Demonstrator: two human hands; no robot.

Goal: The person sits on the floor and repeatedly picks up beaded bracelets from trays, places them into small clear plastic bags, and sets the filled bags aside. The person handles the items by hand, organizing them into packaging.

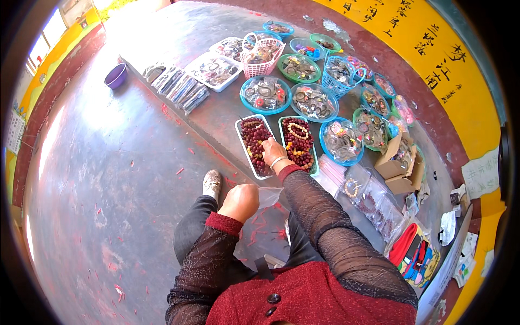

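My left hand [241, 203] is closed in a fist over my knees, gripping a clear plastic bag [269, 197] that sticks out to its right. Farther forward, my right hand [274, 151] reaches down to the left tray [239, 130], a pale rectangular one heaped with dark red beaded bracelets [254, 131]. Its bent fingers are pinched on a beaded bracelet there, next to some yellow beads; the fingertips are partly hidden. Close on the right stands a second tray [316, 168] with dark red bracelets and a cream beaded bracelet [298, 130] on top.
Round baskets of bagged small goods crowd the floor beyond, among them a pink handled basket [260, 69] and a blue one [331, 86]. An open cardboard box [398, 165] and plastic packets [374, 203] lie right. A purple basin [115, 77] stands far left.
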